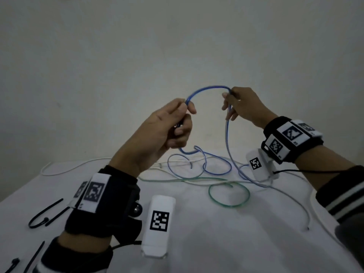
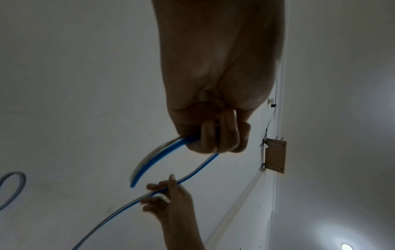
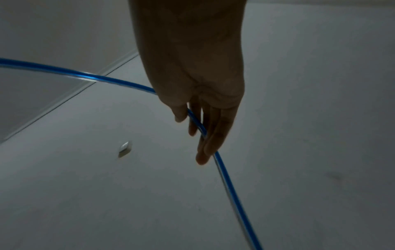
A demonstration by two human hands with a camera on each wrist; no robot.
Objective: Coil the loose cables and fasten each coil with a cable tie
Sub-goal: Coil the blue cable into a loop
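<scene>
Both hands are holding the blue cable (image 1: 206, 88) up in the air above the desk (image 1: 197, 233). The left hand (image 1: 167, 125) is gripping it in a closed fist: the cable is entering between thumb and forefinger at the top and a short tail is curling out below the fist. In the left wrist view the curled fingers (image 2: 222, 135) are wrapping round two passes of the cable. From the fist the cable is arching up and over to the right hand (image 1: 244, 107), which is pinching it lightly between the thumb and the long, nearly straight fingers (image 3: 210, 135); the cable is running along those fingers and leaving past their tips. Below the right hand it is hanging down to the desk, where its remaining length is lying in loose loops near the far edge, between the two wrists.

A green cable (image 1: 228, 194) is lying in a loop nearer the middle of the desk, crossing under the blue one. A white cable (image 1: 78, 166) is trailing along the far edge toward the left side. Black cable ties (image 1: 45, 215) are lying near the left edge, just beside the left wrist, with more at the near left corner.
</scene>
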